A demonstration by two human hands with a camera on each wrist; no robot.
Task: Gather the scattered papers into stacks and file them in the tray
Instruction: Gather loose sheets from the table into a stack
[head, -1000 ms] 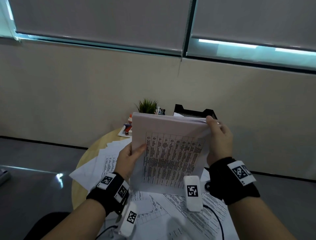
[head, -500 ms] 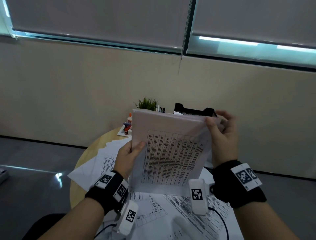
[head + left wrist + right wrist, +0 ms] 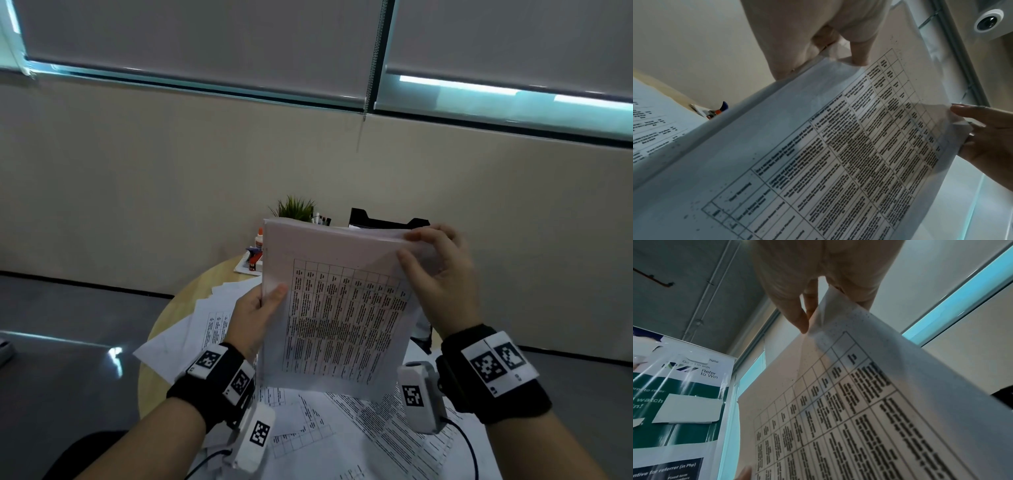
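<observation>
I hold a stack of printed papers (image 3: 339, 315) upright above the round table, its top sheet showing a text table. My left hand (image 3: 255, 317) grips the stack's left edge, thumb on the front. At the upper right corner my right hand (image 3: 442, 277) pinches the sheets (image 3: 838, 321) between thumb and fingers. The same stack fills the left wrist view (image 3: 818, 154). Behind it, the black file tray (image 3: 383, 221) stands at the table's far side, mostly hidden. More loose papers (image 3: 212, 322) lie scattered on the table below.
A small green plant (image 3: 296, 207) and a glue bottle (image 3: 259, 238) stand at the far left of the wooden table (image 3: 191, 294), with pens beside the plant. A beige wall and window blinds rise behind. Grey floor lies to the left.
My right hand has shifted at the stack's top right corner, its fingers spreading and now pinching the corner sheets. The stack stays upright and the left hand keeps its grip.
</observation>
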